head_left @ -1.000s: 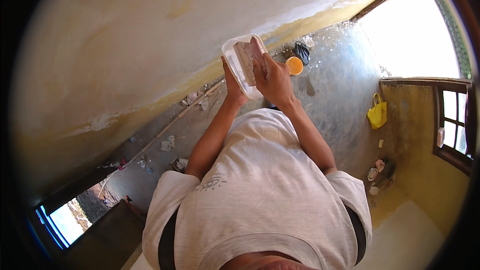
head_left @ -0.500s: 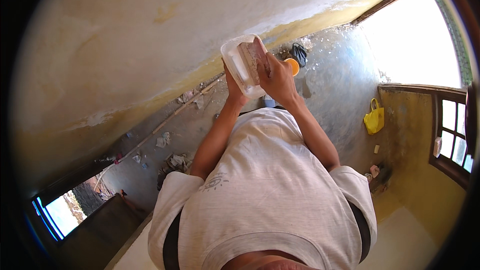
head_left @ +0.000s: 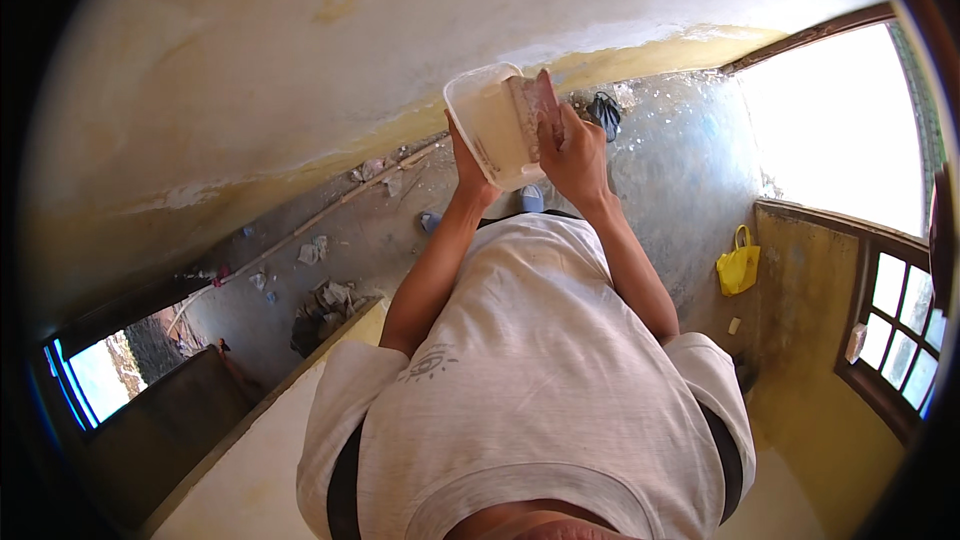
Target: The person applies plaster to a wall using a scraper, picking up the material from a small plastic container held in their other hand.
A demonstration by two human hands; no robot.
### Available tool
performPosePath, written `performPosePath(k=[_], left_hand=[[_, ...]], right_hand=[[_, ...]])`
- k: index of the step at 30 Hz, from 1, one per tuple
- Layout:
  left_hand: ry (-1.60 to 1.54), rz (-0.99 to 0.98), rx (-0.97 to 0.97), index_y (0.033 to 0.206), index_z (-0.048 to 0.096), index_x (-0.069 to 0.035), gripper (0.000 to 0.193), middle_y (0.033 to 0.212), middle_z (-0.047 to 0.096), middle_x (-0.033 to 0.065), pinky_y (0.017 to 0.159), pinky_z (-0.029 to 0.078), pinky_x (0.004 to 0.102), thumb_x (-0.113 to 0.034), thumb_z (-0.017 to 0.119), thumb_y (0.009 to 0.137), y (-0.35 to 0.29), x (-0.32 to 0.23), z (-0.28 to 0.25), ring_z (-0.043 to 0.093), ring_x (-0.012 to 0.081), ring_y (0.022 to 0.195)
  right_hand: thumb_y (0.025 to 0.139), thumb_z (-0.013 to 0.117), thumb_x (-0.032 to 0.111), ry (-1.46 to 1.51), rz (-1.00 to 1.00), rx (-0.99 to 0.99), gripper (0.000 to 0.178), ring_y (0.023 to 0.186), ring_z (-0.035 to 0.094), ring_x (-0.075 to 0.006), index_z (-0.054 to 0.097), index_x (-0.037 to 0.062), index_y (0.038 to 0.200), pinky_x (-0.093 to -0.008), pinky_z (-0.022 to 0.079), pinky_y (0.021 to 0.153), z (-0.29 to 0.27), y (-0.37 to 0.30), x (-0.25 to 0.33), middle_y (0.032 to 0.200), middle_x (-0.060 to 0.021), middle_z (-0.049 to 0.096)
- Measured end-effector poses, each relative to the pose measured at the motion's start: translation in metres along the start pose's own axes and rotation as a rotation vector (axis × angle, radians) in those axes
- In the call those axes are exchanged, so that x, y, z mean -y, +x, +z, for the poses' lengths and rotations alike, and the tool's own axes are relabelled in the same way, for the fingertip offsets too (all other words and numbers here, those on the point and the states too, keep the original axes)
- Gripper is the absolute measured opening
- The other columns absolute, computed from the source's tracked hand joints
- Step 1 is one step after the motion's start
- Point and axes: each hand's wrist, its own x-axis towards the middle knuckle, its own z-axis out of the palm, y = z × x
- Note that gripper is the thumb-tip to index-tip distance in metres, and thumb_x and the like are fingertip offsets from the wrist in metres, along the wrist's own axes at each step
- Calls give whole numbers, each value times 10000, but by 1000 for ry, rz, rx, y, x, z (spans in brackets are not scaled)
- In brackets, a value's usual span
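Note:
A clear, rectangular plastic tub (head_left: 482, 118) is held up in front of the wall, tilted so its inside shows. My left hand (head_left: 474, 176) grips it from the left side and below, with the fingers partly hidden behind it. My right hand (head_left: 580, 162) is closed around a wide putty knife (head_left: 528, 112) with a reddish handle and a pale, smeared blade. That blade reaches into the right part of the tub. Whether it touches the tub's wall I cannot tell. Pale residue coats the inside of the tub.
The patchy plastered wall (head_left: 260, 90) rises ahead and left. Along its foot lie a long pole (head_left: 330, 205) and scattered scraps (head_left: 312, 250). A black plastic bag (head_left: 604, 114) lies beyond my right hand. A yellow bag (head_left: 738, 270) sits near the window (head_left: 900, 305). A bright doorway (head_left: 830, 120) opens at right.
The putty knife has shifted slightly to the right, towards the tub's right edge. My view has turned a little, and the orange bucket beyond my right hand no longer shows.

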Motion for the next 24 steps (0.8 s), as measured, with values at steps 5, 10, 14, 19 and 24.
performPosePath(k=[5,10,14,19,24], left_hand=[[-51,-68,-6,1561,452,-176,817,1481,586,78,1109,526,496,-763,222,1041,2,1,4,601,284,1339],[-183,-20,21,1489,521,-131,572,1395,640,76,1039,582,435,-527,378,1103,-4,5,13,662,250,1247],[-34,-14,-32,1562,452,-166,816,1483,588,93,1107,522,498,-755,232,1043,0,6,21,603,290,1337],[-38,-38,-23,1564,448,-160,822,1497,575,92,1116,514,494,-758,238,1041,2,11,16,594,288,1348],[-170,-67,122,1538,456,-145,586,1487,572,68,1107,540,454,-532,379,1104,4,8,10,608,255,1327]], right_hand=[[973,630,122,5,-23,113,209,636,661,-481,563,-51,877,-502,517,590,2,2,-7,663,-302,607],[964,628,121,36,21,91,210,635,661,-486,572,-60,874,-495,523,597,-2,1,-4,665,-306,611],[962,663,126,37,-30,-31,203,560,627,-416,597,-26,845,-460,470,537,2,0,-15,643,-260,596],[964,665,133,43,-32,35,205,552,617,-416,602,-25,850,-457,469,534,1,0,-15,637,-254,598],[952,628,86,33,-16,154,177,619,671,-462,591,-45,840,-483,529,591,-6,3,-7,673,-291,634]])
